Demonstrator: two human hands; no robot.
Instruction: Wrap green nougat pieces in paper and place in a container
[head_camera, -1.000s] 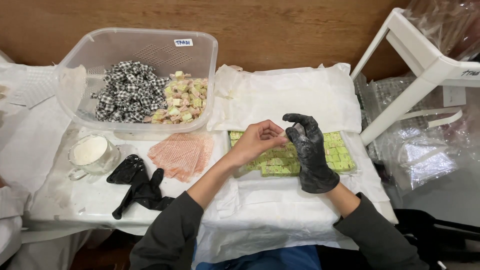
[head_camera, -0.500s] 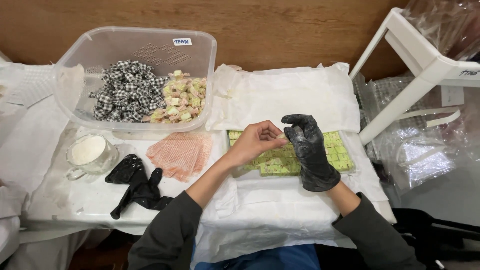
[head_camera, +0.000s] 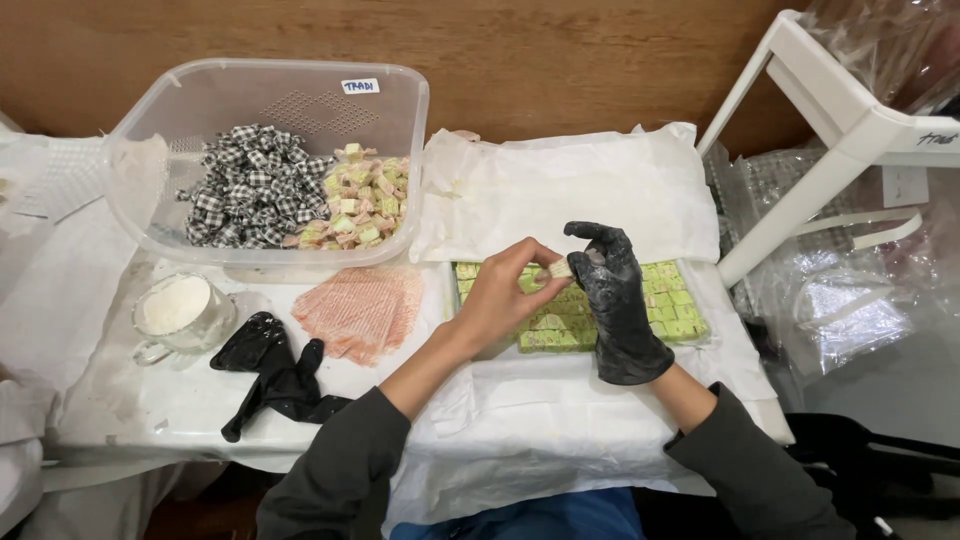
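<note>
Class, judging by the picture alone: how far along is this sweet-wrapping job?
Done: checked wrapped sweets fill part of the tub. In hand: left hand and gloved right hand pinch one cube. Left: green cubes on paper, unwrapped cubes.

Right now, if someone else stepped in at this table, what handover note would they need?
Left hand: bare, pinching a small pale sweet cube with the gloved right hand above the slab of cut green cubes on white paper.
Clear tub: checked wrapped pieces left, unwrapped cubes right.
Pink wrappers, spare black glove and a cup of white powder lie left of the slab.
Done: many wrapped. Left: loose cubes and most of the slab.
</note>
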